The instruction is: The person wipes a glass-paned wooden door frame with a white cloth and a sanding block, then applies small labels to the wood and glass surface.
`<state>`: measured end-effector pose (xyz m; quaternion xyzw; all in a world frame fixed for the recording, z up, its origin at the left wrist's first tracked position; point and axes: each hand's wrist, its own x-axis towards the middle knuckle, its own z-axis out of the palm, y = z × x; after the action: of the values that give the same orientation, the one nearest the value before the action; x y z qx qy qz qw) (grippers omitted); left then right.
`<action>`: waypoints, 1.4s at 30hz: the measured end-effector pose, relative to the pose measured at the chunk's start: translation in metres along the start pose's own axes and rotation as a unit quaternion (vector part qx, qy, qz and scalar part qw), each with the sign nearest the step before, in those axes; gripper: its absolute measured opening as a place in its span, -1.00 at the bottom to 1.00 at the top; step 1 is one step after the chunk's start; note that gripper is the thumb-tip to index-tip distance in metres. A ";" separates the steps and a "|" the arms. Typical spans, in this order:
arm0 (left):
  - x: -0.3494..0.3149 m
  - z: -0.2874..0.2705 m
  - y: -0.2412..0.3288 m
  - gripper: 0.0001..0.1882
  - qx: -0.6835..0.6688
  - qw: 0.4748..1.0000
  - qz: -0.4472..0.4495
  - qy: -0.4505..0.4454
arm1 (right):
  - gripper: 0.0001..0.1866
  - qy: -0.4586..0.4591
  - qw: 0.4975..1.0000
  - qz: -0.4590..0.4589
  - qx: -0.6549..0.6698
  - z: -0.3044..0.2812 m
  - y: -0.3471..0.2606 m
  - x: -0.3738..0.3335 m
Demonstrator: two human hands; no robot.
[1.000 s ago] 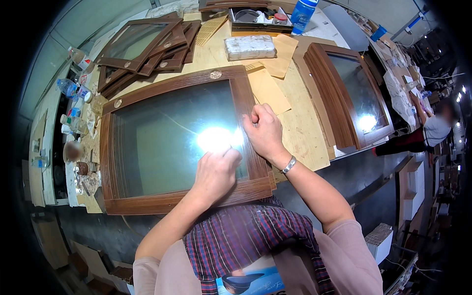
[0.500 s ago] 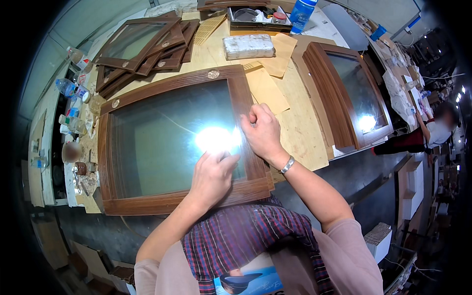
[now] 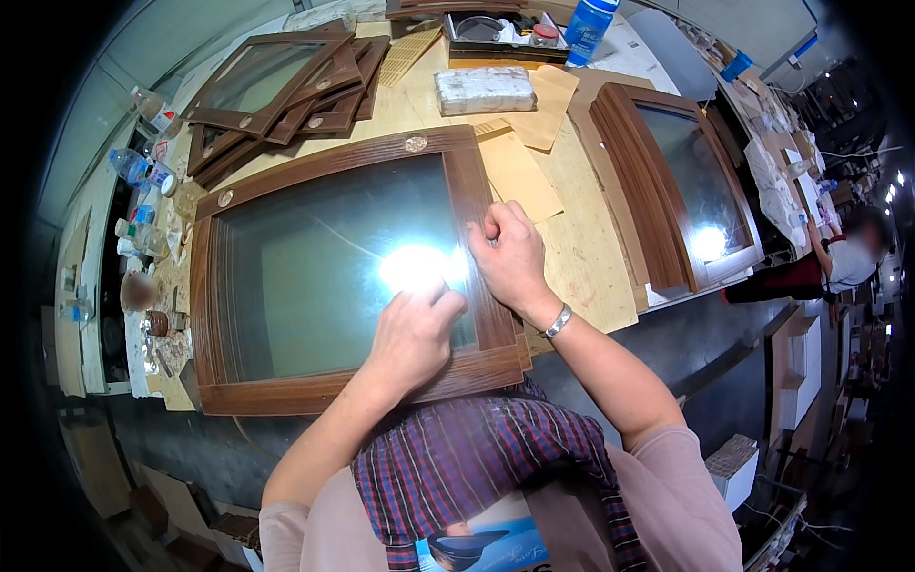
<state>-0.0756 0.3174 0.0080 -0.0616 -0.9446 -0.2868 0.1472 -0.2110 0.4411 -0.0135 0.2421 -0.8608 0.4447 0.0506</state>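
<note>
A brown wood-grain framed glass door panel lies flat in front of me, on top of others stacked beneath it. Over the lower right of its glass, my left hand is closed, thumb and fingers drawn together beside a glaring light reflection. My right hand rests at the panel's right frame bar with its fingers curled in. Whatever either hand may pinch is too small or hidden to make out. Small round gold marks sit on the far frame bar.
More framed panels are piled at the far left, and another stack stands at the right. A white wrapped block, brown paper pieces, an open box and a blue bottle lie beyond. Plastic bottles line the left edge. A person is far right.
The fingers of my left hand have shifted slightly away from me over the glass. My right hand and the panel stay in place.
</note>
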 end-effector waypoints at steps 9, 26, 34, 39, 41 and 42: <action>0.000 -0.003 -0.005 -0.78 -0.054 0.998 0.001 0.033 | -0.75 0.000 1.000 -0.002 0.003 0.000 0.001 0.000; 0.014 -0.008 -0.008 -0.89 0.063 0.992 0.070 -0.082 | -0.76 -0.001 1.000 0.000 0.008 0.000 0.001 0.001; 0.004 -0.007 -0.016 -0.86 0.024 0.992 0.094 -0.075 | -0.75 0.005 1.000 -0.003 0.006 0.000 0.000 0.000; -0.005 -0.015 -0.010 -0.82 -0.024 0.994 0.100 -0.025 | -0.75 0.003 1.000 -0.002 0.008 0.000 0.001 0.000; -0.009 -0.016 -0.009 -0.81 -0.026 0.995 0.094 -0.014 | -0.75 0.002 1.000 0.000 0.007 0.000 0.001 0.000; -0.010 -0.016 -0.008 -0.80 -0.027 0.995 0.091 -0.009 | -0.75 0.001 1.000 0.002 0.008 0.000 0.000 0.000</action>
<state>-0.0639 0.3016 0.0139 -0.1538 -0.9282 -0.2973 0.1626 -0.2107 0.4413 -0.0138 0.2401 -0.8579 0.4516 0.0486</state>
